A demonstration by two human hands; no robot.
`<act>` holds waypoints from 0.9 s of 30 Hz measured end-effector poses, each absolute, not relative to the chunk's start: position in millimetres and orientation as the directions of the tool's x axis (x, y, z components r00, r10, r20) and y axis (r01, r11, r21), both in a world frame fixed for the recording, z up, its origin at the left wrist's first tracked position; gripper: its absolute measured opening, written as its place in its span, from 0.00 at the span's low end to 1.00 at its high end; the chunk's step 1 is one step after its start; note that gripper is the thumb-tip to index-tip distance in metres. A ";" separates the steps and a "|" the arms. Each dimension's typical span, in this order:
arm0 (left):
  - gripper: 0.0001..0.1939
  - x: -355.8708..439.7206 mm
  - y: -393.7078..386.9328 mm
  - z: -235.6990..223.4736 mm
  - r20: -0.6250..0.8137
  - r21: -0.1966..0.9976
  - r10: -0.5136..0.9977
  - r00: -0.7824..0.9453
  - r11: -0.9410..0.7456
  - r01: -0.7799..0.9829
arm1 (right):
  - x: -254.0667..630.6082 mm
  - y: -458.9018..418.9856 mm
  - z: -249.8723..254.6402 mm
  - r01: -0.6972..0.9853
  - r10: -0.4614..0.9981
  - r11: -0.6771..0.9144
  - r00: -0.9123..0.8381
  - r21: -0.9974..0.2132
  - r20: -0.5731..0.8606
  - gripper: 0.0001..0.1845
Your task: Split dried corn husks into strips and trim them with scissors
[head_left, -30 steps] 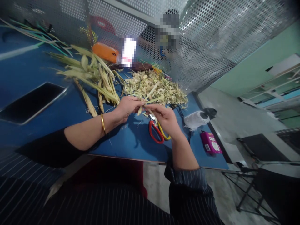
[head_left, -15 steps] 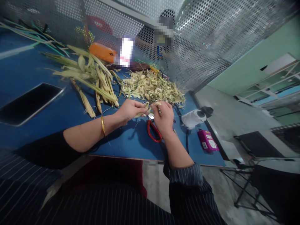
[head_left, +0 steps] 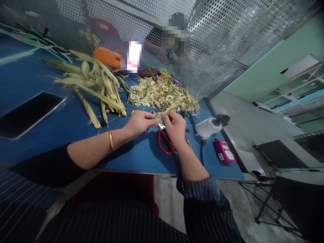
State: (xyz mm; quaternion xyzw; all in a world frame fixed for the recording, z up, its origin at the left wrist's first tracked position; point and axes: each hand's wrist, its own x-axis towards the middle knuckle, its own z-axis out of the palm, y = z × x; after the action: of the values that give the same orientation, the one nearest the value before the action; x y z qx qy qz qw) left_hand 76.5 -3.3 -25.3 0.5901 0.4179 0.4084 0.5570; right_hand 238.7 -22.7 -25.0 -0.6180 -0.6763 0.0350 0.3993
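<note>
Between both hands is a small pale strip of dried corn husk (head_left: 170, 110), pinched at its near end. My left hand (head_left: 139, 122), with a gold bangle on the wrist, closes its thumb and fingertips on it. My right hand (head_left: 175, 127) grips the same strip, its fingers curled and partly hiding it. Under the right hand lie red-handled scissors (head_left: 165, 148) on the blue table, their metal pivot showing between the hands. Just beyond the hands spreads a heap of shredded husk scraps (head_left: 162, 92). Left of it lies a bunch of long whole husks (head_left: 95, 86).
A dark phone (head_left: 29, 114) lies at the left of the blue table (head_left: 136, 160). Right of my hands are a white thread spool (head_left: 208, 128) and a purple packet (head_left: 224, 151). An orange pouch (head_left: 108, 57) and a lit screen (head_left: 134, 55) stand by the perforated metal partition (head_left: 215, 47).
The husk strip was looped and bent between my fingers; now it points up and right past the right hand. Both hands stay close together over the scissors.
</note>
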 end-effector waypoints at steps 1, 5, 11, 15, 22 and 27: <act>0.08 76.2 -1.9 -25.7 0.003 0.999 0.952 0.307 -0.016 0.039 | 239.8 -23.0 -23.5 0.815 0.828 0.246 0.103 -0.524 0.550 0.11; 0.07 73.9 3.0 -25.1 -0.001 1.000 0.953 0.302 -0.007 0.025 | 243.2 -25.6 -15.0 0.881 0.641 0.381 -0.032 -0.282 0.767 0.15; 0.06 70.1 3.4 -22.9 0.102 0.977 0.925 0.365 -0.162 0.138 | 246.7 -23.9 -11.7 0.877 0.635 0.481 -0.349 0.000 0.689 0.09; 0.07 68.0 3.9 -21.4 0.122 0.951 0.906 0.406 -0.224 0.213 | 249.1 -21.3 -11.3 0.856 0.629 0.515 -0.411 0.043 0.660 0.08; 0.07 66.7 3.2 -21.3 0.102 0.939 0.880 0.464 -0.239 0.247 | 245.1 -22.2 -12.5 0.844 0.700 0.533 -0.402 -0.058 0.590 0.07; 0.05 65.4 8.4 -15.8 -0.061 0.998 0.938 0.341 0.056 0.024 | 261.2 -22.0 -5.3 0.797 0.686 0.456 -0.032 -0.396 0.727 0.14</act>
State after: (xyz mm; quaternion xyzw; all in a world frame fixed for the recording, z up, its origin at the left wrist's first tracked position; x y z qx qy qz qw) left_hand 65.4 8.4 -15.8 0.5674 0.4237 0.3872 0.5904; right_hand 261.2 -22.0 -5.3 -0.5179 -0.7157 -0.0595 0.4647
